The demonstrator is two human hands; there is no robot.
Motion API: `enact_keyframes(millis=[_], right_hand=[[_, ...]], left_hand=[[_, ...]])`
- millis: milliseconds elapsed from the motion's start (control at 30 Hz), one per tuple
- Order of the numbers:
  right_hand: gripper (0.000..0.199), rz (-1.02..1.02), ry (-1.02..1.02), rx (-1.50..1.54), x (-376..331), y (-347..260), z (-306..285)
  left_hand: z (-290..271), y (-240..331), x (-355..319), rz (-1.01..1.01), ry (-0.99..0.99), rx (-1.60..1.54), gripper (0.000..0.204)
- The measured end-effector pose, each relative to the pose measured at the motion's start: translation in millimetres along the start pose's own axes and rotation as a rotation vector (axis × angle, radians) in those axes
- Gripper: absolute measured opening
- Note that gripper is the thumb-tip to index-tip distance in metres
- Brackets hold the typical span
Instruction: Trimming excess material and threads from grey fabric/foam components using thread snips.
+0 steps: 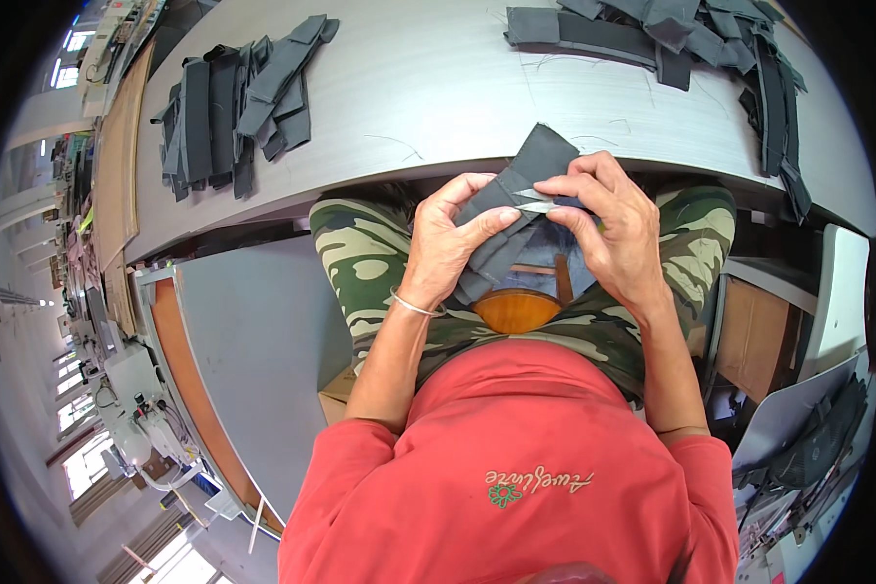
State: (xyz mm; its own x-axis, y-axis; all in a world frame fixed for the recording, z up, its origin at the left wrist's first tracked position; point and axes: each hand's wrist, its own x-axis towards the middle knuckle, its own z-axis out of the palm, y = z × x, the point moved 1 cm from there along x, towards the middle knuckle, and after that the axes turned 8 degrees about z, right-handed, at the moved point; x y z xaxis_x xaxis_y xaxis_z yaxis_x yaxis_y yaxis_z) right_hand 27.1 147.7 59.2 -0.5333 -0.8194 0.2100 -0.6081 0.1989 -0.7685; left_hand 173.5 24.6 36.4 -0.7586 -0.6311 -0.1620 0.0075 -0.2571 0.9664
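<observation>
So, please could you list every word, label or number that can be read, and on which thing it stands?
Red shirt: one line of pale lettering, upside down here, with a green flower emblem; wording not copied.
Held dark fabric: no lettering visible.
Background machines: any marks too small.

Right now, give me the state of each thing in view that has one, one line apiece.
Left hand: closed on the strip
Right hand: closed on the snips
Strip: held at a slant
Snips: blades parted
Left pile: loosely heaped on table
Right pile: untidy, spread out
Bracelet: worn on left wrist
</observation>
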Motion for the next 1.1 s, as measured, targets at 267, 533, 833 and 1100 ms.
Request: enact_keyframes(millis=[267,533,833,1100], right_hand=[[0.015,0.018,0.054,0.037,1.8,2.5,2.7],[0.014,0.030,0.065,0.023,6.2,-0.6,9.0],[0.011,-0.032,0.031,-0.138,4.2,0.5,10.4],[0.025,0.198,0.157,0.218,9.3,-2.0,-11.1]], left_hand=[[-0.1,-2.8,2.1,0.101,-0.012,0.128,0.053],[4.0,-0.1,0.4,0.149,-0.099,0.445,0.080],[7.9,2.2,-2.0,0.312,-0.142,0.708,0.086],[9.6,6.7,-4.3,0.313,-0.025,0.611,0.070]])
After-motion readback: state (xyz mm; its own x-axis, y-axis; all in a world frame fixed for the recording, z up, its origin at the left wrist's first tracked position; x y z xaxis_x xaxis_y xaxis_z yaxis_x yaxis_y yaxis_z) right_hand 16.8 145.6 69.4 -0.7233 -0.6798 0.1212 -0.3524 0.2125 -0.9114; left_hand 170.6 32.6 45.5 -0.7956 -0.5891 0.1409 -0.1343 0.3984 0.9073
